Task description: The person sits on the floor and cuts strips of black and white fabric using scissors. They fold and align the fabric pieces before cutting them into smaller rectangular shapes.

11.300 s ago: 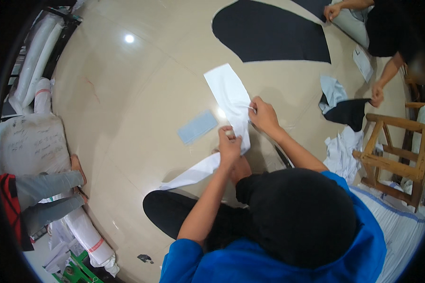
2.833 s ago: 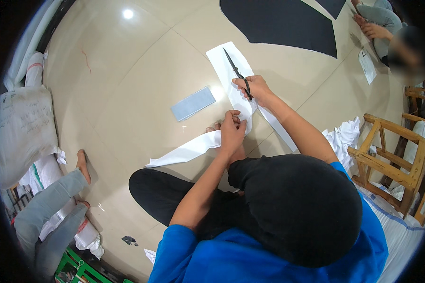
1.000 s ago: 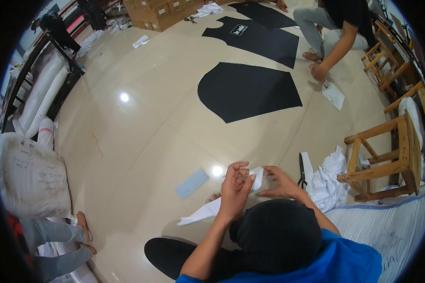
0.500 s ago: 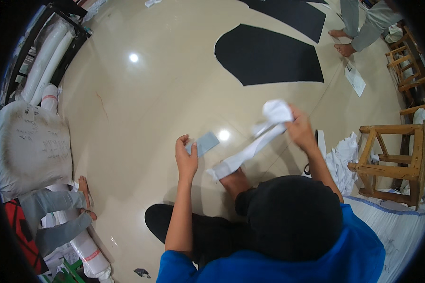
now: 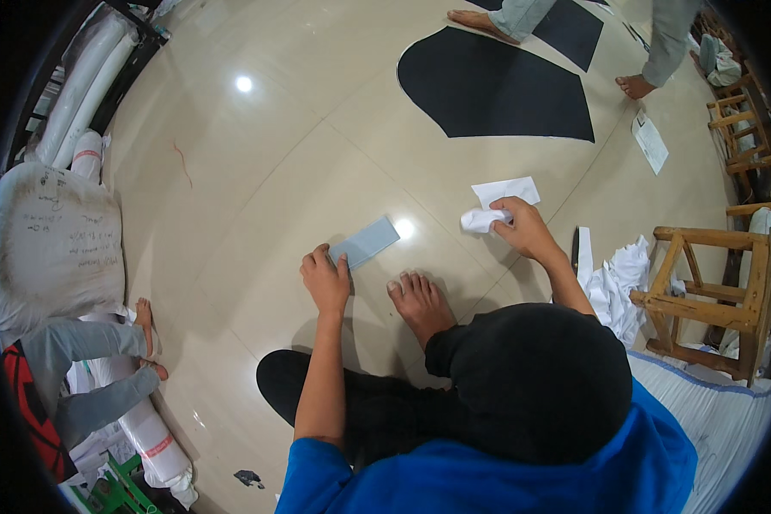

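Observation:
At the left end of a flat, light grey-blue rectangle [image 5: 370, 240], my left hand [image 5: 325, 278] has its fingers curled on the piece, low over the tiled floor. My right hand [image 5: 518, 227] grips bunched white material [image 5: 480, 220], just in front of a flat white piece [image 5: 505, 189]. My bare foot [image 5: 421, 304] rests between the hands. Scissors [image 5: 577, 250], partly hidden, lie right of my right hand alongside a white strip and a crumpled white pile [image 5: 617, 287].
Large dark cut panels [image 5: 497, 86] lie ahead, where another person's bare feet [image 5: 636, 86] stand. A white card [image 5: 649, 143] lies nearby. Wooden stools [image 5: 702, 300] line the right. A person's legs [image 5: 94, 338], wrapped rolls [image 5: 150, 428] and a sack [image 5: 56, 244] border the left.
Since half a second ago, the long white strip has left the centre and is bunched under my right hand. My left hand has shifted left. The person ahead has stepped among the dark panels.

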